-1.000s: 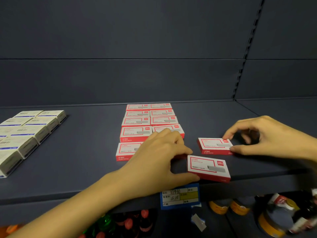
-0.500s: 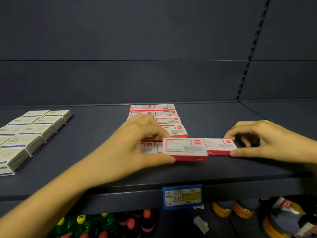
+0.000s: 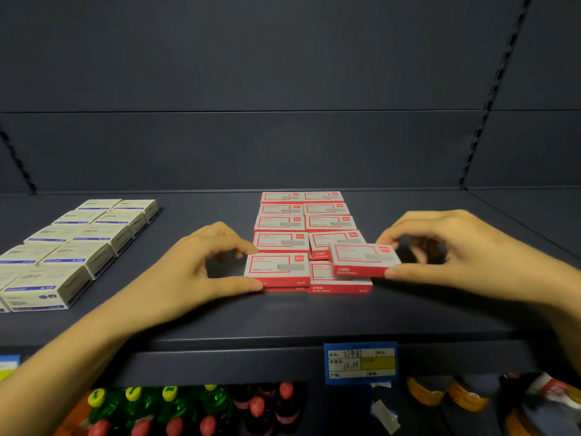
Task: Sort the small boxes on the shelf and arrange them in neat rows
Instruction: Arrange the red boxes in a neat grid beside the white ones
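— What sits at the left of the shelf (image 3: 283, 319)?
— White-and-blue boxes (image 3: 78, 243) in two rows. Then the left hand (image 3: 188, 272), thumb and forefinger pinching a red box (image 3: 278, 267) stacked at the front of the left red column (image 3: 279, 221).
— And further right?
— The right hand (image 3: 456, 250) pinches another red box (image 3: 363, 258) by its right end, tilted, over the front of the right column (image 3: 328, 220).

Small flat red-and-white cardboard boxes (image 3: 279, 240) lie in two rows on the dark shelf (image 3: 283, 319). The front left box (image 3: 278, 267) sits on another. A tilted box (image 3: 361, 258) hangs over the front right one. White-and-blue boxes (image 3: 91, 234) line up far left.
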Demonstrator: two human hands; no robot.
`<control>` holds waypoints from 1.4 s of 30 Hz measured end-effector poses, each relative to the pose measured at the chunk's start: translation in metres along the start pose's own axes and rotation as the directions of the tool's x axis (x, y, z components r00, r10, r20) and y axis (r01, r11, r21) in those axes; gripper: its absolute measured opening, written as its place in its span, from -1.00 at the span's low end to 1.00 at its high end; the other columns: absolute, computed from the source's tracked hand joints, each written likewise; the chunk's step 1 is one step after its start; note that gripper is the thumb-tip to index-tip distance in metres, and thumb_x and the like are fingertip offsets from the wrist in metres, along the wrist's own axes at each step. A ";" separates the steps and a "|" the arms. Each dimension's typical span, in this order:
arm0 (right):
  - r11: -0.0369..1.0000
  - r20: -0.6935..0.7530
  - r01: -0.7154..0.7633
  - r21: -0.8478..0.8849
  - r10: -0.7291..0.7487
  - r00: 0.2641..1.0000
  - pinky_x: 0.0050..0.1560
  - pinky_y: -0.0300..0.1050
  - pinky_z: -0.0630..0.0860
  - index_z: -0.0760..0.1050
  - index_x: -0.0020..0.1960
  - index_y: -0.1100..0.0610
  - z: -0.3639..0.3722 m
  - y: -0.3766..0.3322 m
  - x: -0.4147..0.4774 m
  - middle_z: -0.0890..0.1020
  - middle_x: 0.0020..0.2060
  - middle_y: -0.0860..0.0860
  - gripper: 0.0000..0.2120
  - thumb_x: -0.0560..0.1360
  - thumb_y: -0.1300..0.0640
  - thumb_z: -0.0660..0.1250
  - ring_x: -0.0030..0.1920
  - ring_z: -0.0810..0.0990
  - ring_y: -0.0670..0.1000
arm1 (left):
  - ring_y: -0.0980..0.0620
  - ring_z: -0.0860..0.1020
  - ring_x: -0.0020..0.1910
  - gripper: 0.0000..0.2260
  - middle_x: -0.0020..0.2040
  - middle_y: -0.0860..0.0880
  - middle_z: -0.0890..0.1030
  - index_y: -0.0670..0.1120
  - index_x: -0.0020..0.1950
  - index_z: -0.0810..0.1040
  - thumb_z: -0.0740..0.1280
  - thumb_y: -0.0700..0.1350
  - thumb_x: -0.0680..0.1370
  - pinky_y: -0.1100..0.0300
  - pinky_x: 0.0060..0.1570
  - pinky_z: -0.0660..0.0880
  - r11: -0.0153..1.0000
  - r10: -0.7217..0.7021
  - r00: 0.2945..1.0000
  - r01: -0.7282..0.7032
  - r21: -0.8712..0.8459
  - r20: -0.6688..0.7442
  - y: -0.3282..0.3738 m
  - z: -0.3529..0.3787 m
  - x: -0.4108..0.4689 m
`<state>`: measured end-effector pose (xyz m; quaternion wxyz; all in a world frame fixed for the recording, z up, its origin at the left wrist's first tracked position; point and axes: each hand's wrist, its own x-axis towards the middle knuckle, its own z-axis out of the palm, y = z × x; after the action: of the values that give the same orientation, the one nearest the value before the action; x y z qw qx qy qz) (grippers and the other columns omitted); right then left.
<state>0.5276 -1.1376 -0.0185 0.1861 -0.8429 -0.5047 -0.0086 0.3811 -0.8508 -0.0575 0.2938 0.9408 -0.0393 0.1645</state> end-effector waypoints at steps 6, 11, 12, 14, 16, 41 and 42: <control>1.000 0.044 -0.016 0.018 0.015 0.999 -0.26 -0.29 0.49 0.51 0.11 -0.20 0.015 -0.010 0.008 0.55 -0.10 -0.27 -0.48 0.22 -0.39 0.22 -0.15 0.53 -0.11 | 0.07 0.54 -0.10 -0.56 -0.06 0.14 0.61 0.17 0.00 0.60 0.39 0.30 0.19 0.21 -0.08 0.45 0.997 -0.044 0.999 0.042 -0.068 -0.025 -0.001 -0.002 0.000; 0.996 -0.017 -0.060 0.065 0.061 0.998 -0.28 -0.40 0.46 0.51 0.04 -0.18 0.018 -0.015 0.010 0.50 -0.19 -0.50 -0.52 0.17 -0.32 0.30 -0.22 0.55 -0.16 | 0.12 0.54 -0.19 -0.52 -0.14 0.20 0.64 0.17 -0.02 0.57 0.41 0.30 0.12 0.21 -0.12 0.44 0.994 -0.072 0.995 0.066 -0.092 -0.072 -0.001 -0.001 0.001; 0.994 -0.023 -0.071 0.081 0.073 0.997 -0.29 -0.42 0.45 0.50 0.02 -0.18 0.019 -0.017 0.012 0.47 -0.20 -0.56 -0.53 0.16 -0.30 0.32 -0.23 0.55 -0.18 | 0.12 0.54 -0.19 -0.53 -0.14 0.20 0.64 0.16 -0.04 0.58 0.42 0.30 0.12 0.22 -0.13 0.44 0.993 -0.075 0.994 0.068 -0.095 -0.078 -0.001 -0.001 0.001; 0.991 -0.027 -0.089 0.103 0.092 0.995 -0.31 -0.46 0.44 0.50 -0.02 -0.18 0.020 -0.019 0.014 0.47 -0.24 -0.57 -0.58 0.16 -0.26 0.36 -0.25 0.55 -0.20 | 0.12 0.54 -0.21 -0.54 -0.17 0.21 0.64 0.14 -0.07 0.59 0.42 0.29 0.11 0.28 -0.17 0.42 0.992 -0.081 0.993 0.072 -0.100 -0.089 -0.001 -0.001 0.002; 0.988 -0.040 -0.105 0.115 0.110 0.993 -0.32 -0.47 0.43 0.53 -0.06 -0.16 0.020 -0.019 0.015 0.53 -0.30 -0.48 -0.59 0.14 -0.26 0.37 -0.29 0.55 -0.20 | 0.14 0.52 -0.24 -0.55 -0.21 0.24 0.62 0.14 -0.08 0.59 0.42 0.29 0.11 0.35 -0.23 0.40 0.992 -0.085 0.992 0.075 -0.104 -0.098 -0.002 0.000 0.002; 0.229 0.073 -0.199 0.953 0.463 0.883 0.35 -0.21 0.29 0.24 0.44 0.05 0.062 -0.029 0.024 0.48 0.29 -0.13 -0.50 0.54 -0.11 0.09 0.26 0.47 -0.19 | 0.21 0.63 -0.26 -0.67 -0.24 0.09 0.67 -0.11 0.01 0.52 0.00 -0.01 0.61 0.40 -0.17 0.52 0.383 -0.343 0.926 0.290 -0.877 0.157 0.034 0.031 0.022; 0.223 0.080 -0.203 0.953 0.460 0.884 0.21 -0.29 0.40 0.36 0.31 -0.03 0.064 -0.029 0.027 0.61 0.08 -0.21 -0.63 0.56 -0.10 0.06 0.06 0.58 -0.26 | 0.21 0.65 -0.27 -0.65 -0.25 0.11 0.69 -0.09 -0.05 0.53 -0.01 0.01 0.61 0.40 -0.27 0.55 0.373 -0.338 0.928 0.283 -0.884 0.155 0.032 0.035 0.021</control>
<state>0.5050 -1.0815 -0.0632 0.6947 -0.6510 -0.1951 0.2359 0.4052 -0.8966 -0.0609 0.7717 0.6270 0.0644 0.0848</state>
